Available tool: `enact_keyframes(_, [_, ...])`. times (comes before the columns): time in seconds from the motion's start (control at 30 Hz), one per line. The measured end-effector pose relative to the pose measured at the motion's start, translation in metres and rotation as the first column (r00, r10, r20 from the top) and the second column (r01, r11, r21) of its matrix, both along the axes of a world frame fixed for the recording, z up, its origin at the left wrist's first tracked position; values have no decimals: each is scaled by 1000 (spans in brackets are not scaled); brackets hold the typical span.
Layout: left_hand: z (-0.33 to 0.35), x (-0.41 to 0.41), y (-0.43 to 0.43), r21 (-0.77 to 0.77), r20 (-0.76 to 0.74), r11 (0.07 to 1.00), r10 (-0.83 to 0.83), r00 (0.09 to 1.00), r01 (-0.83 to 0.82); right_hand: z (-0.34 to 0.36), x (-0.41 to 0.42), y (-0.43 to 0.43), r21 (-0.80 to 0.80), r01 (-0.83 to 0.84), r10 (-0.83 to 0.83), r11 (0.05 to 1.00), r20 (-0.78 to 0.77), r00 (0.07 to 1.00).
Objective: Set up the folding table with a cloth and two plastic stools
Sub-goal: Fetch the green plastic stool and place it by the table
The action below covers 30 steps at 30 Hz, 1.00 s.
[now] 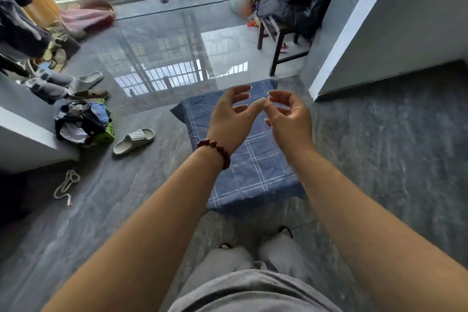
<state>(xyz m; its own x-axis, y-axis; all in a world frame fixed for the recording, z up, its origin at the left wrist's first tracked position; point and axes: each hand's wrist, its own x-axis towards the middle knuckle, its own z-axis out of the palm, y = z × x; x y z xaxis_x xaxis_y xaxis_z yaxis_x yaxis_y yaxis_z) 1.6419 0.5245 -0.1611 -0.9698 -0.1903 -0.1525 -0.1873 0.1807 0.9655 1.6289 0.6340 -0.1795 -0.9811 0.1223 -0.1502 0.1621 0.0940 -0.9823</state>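
A blue checked cloth covers the small folding table in front of me; the table itself is hidden under it. Both my hands hover in the air above the far half of the cloth. My left hand, with a bead bracelet on its wrist, has loosely curled fingers and holds nothing. My right hand faces it, fingers relaxed, empty as well. The fingertips of the two hands nearly meet. No plastic stool is in view.
A dark wooden stool piled with clothes stands at the back right. Slippers and a heap of clothes lie on the floor to the left. A white-edged wall rises on the right. A cord lies lower left.
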Motion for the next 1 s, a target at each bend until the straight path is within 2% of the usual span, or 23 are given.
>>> enact_keyframes(0.2, [20,-8,0,-34,-100,995,-96,990,93,21,2,21,-13,59,-60,998,-32,998])
enact_keyframes(0.57, [35,-19,72,-17,-133,958,-287,949,288,43,16,86,-42,215,-216,976,-42,975])
enact_keyframes(1.0, [47,-22,235,51,-104,888,-450,887,456,56,32,244,-96,334,-340,938,-59,938])
